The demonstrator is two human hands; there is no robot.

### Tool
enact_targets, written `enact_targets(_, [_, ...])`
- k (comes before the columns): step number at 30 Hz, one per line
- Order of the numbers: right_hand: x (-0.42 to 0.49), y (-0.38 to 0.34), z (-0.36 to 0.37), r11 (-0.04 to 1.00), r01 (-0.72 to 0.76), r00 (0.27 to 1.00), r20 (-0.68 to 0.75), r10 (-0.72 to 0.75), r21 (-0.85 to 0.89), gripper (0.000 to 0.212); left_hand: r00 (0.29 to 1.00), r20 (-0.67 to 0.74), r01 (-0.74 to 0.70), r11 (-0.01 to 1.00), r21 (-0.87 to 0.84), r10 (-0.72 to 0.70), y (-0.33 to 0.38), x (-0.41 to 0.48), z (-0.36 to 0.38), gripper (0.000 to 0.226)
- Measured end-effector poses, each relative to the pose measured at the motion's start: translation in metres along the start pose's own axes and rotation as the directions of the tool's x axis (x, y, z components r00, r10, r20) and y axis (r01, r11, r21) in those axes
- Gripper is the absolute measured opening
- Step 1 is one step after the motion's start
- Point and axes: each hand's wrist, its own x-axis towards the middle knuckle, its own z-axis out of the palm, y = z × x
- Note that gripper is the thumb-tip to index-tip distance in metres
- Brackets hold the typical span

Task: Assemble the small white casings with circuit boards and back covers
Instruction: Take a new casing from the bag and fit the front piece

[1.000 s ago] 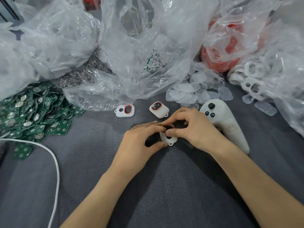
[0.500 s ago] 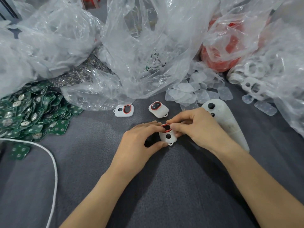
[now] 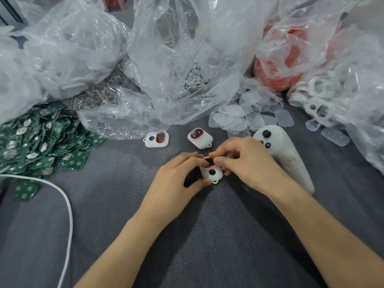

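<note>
The left hand [image 3: 174, 181] and the right hand [image 3: 247, 163] are holding one white casing [image 3: 212, 173] at the middle of the bench [image 3: 207, 235], fingers [image 3: 223, 162] curled and pinching its red ring [image 3: 207, 157]. Two ringed casings [image 3: 156, 139] are lying just behind. The boards [image 3: 41, 138] and covers [image 3: 245, 115] are, I judge, mostly not yet fitted.

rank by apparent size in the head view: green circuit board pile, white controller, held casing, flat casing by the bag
1. green circuit board pile
2. white controller
3. flat casing and held casing: about alike, the held one partly hidden, so unranked
</note>
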Motion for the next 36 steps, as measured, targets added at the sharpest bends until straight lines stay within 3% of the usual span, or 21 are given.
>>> enact_targets(5, [-0.001, 0.001, 0.003, 1.0, -0.018, 0.999, -0.041, 0.018, 0.004, 0.013, 1.0, 0.014, -0.012, 1.0, 0.02, 0.012, 0.001, 0.0, 0.001, 0.029])
enact_targets(10, [-0.003, -0.004, 0.009, 0.974, 0.055, 0.996, -0.055, -0.069, -0.219, 0.013, 0.999, -0.012, -0.038, 0.998, 0.041, 0.038, 0.002, 0.0, 0.003, 0.027])
enact_targets(13, [-0.005, -0.005, 0.008, 0.966, 0.077, 0.996, -0.034, -0.088, -0.246, 0.015, 0.999, -0.018, -0.041, 0.999, 0.018, 0.042, 0.003, 0.0, 0.003, 0.027])
enact_targets(17, [-0.006, -0.004, 0.008, 0.981, 0.067, 0.996, -0.05, -0.078, -0.184, 0.017, 0.999, -0.016, -0.036, 0.999, 0.0, 0.036, 0.004, 0.0, 0.003, 0.027])
enact_targets(21, [-0.011, -0.002, 0.014, 1.0, 0.004, 0.977, -0.213, -0.008, -0.02, 0.011, 0.999, -0.023, -0.025, 1.0, 0.003, 0.025, 0.005, 0.0, 0.003, 0.028])
enact_targets(23, [-0.011, -0.005, 0.015, 1.0, -0.015, 0.971, -0.238, 0.01, -0.021, 0.011, 0.998, -0.061, -0.001, 0.999, 0.051, 0.004, 0.01, -0.002, 0.008, 0.029])
enact_targets(28, [-0.007, -0.015, 0.019, 0.951, -0.015, 0.987, -0.154, -0.035, -0.31, 0.004, 0.989, -0.141, 0.058, 0.997, 0.047, -0.051, 0.021, -0.005, 0.019, 0.04])
enact_targets(32, [-0.01, -0.019, 0.025, 0.895, 0.039, 0.991, -0.101, -0.093, -0.444, 0.01, 0.993, -0.071, 0.093, 0.995, 0.042, -0.09, 0.015, -0.002, 0.012, 0.062])
enact_targets(36, [-0.011, -0.022, 0.031, 0.845, 0.097, 0.989, -0.044, -0.141, -0.526, 0.013, 0.987, -0.11, 0.133, 0.972, 0.193, -0.114, 0.014, -0.002, 0.015, 0.047])
